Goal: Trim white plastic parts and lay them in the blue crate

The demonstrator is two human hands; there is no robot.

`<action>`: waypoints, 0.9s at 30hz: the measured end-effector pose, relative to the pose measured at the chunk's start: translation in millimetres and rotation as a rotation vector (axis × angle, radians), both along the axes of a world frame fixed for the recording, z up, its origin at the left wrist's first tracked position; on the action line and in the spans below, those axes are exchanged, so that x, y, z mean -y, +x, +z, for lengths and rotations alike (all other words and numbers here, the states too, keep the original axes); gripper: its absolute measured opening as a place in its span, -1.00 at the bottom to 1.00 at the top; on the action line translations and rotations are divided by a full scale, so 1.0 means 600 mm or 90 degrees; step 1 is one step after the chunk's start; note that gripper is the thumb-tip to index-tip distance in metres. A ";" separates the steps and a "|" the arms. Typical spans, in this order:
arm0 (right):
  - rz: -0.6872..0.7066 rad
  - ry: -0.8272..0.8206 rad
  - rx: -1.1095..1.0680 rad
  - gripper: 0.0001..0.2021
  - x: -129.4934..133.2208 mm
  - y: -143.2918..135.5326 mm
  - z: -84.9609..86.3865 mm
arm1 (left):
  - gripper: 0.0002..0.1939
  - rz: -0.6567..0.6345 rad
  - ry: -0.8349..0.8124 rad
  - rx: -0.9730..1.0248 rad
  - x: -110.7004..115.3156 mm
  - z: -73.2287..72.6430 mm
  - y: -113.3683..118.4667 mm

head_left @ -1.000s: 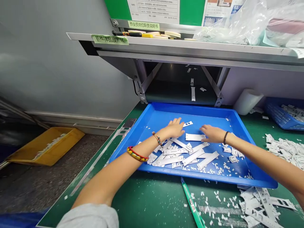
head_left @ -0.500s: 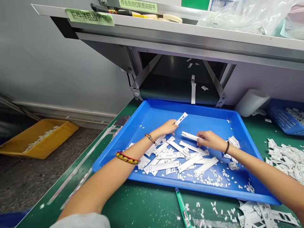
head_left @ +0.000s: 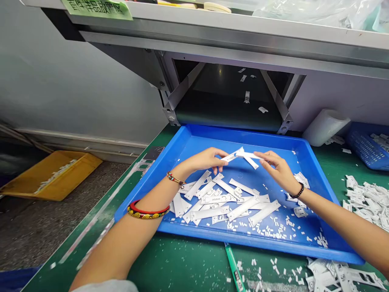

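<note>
My left hand (head_left: 211,159) pinches the near end of a flat white plastic strip (head_left: 231,156) with small slots in it. My right hand (head_left: 278,168) has its fingertips on the end of a second white strip (head_left: 247,154). The far ends of the two strips meet or overlap above the blue tray (head_left: 209,140). Just under them lies another white strip (head_left: 251,163), slanting down to the right. A loose pile of similar white strips (head_left: 243,208) covers the near part of the tray, with many tiny white chips around it.
Behind the tray, a dark conveyor belt (head_left: 225,107) carries several small white parts. A green cutter (head_left: 233,263) lies at the front. Heaps of white pieces (head_left: 366,202) and a blue basket (head_left: 369,146) are on the right; a yellow bin (head_left: 57,176) stands at left.
My hands have come together, bringing the two strips end to end. The long strip at the belt's near end is gone from there, and a strip now shows beneath my hands.
</note>
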State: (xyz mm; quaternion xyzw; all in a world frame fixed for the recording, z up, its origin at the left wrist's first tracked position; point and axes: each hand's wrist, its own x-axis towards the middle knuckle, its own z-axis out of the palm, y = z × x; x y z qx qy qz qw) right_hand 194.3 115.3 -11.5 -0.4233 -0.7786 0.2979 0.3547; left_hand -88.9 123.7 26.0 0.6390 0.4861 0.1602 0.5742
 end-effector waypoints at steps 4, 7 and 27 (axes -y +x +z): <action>-0.011 0.114 -0.018 -0.66 0.010 -0.005 0.006 | -0.61 0.028 0.029 -0.007 0.003 0.007 0.000; 0.045 0.122 0.000 -0.69 0.020 -0.013 0.003 | -0.65 0.000 0.036 0.066 0.011 0.010 0.007; 0.236 -0.220 -0.214 -0.66 0.078 -0.032 0.015 | -0.61 -0.083 0.053 0.185 0.054 0.054 0.017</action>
